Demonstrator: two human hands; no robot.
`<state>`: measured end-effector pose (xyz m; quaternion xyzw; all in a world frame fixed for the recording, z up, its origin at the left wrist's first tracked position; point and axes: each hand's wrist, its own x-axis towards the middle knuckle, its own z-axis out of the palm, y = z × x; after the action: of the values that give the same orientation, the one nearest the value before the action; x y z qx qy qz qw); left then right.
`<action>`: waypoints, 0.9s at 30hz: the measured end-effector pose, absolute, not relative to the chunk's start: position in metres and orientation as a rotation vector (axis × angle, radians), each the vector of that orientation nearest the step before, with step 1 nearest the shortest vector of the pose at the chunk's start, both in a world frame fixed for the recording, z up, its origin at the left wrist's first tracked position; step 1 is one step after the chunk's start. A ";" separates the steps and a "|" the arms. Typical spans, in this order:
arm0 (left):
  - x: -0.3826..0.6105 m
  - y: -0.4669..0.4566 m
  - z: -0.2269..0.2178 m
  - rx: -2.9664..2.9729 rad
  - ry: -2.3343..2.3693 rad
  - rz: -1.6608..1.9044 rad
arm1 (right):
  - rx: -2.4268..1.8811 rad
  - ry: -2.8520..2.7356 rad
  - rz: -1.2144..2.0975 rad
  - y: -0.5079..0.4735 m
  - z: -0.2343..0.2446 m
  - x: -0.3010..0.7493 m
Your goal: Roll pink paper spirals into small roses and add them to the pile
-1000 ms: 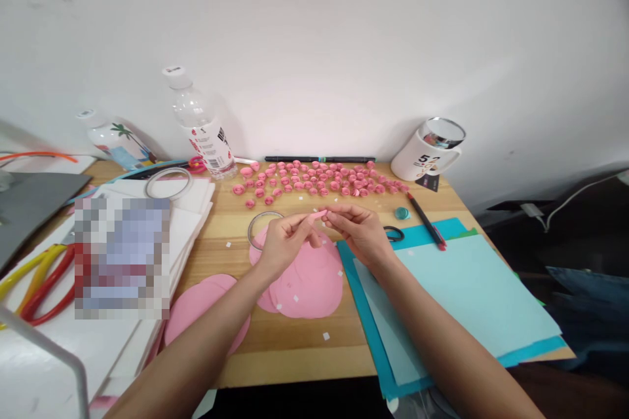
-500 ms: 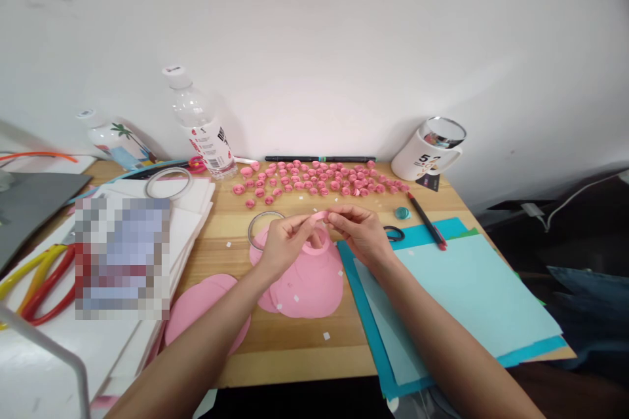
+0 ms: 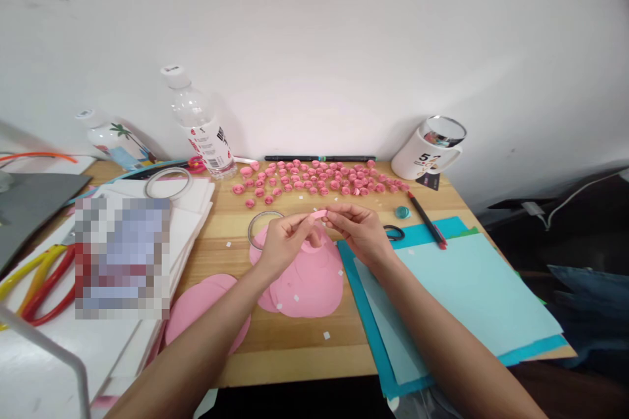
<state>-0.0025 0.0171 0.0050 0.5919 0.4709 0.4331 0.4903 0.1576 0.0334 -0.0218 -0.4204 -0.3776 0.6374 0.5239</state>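
A pink paper strip (image 3: 319,215) stretches between my two hands above the middle of the table. My left hand (image 3: 287,239) pinches its left part, and my right hand (image 3: 358,229) grips the other end with thumb and fingers. Beneath them lie pink paper circles (image 3: 309,288), overlapping, partly covered by my left hand. More pink circles (image 3: 206,304) rest at the lower left, under my left forearm. Many small rolled pink paper coils (image 3: 309,177) are spread in a band towards the wall. A silver ring (image 3: 253,229) sits beside the circles, partly hidden by them and my left hand.
Teal and pale blue sheets (image 3: 457,294) lie on the right, with dark scissor handles (image 3: 394,233) at their edge. A pen (image 3: 426,220), a tape roll (image 3: 402,212) and a mug (image 3: 425,149) stand beyond. Left are a bottle (image 3: 201,124), white papers (image 3: 189,229) and red-yellow scissors (image 3: 46,281).
My fingers have shifted very slightly around the paper strip, which shows a little more between them. Everything else stays in place.
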 end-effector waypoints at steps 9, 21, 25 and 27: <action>-0.002 0.018 -0.001 1.446 1.121 1.038 | -1.023 -0.923 1.514 0.032 -0.018 0.157; -0.002 0.018 0.008 1.412 1.178 1.048 | -1.009 -0.926 1.530 0.034 -0.021 0.157; -0.002 0.018 0.007 1.409 1.175 1.052 | -1.003 -0.917 1.530 0.034 -0.021 0.157; -0.002 0.018 0.006 1.404 1.166 1.057 | -1.002 -0.911 1.540 0.033 -0.021 0.158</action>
<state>-0.0020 0.0181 0.0058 0.5789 0.4810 0.4358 0.4936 0.1576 0.0335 -0.0207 -0.4176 -0.3797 0.6419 0.5190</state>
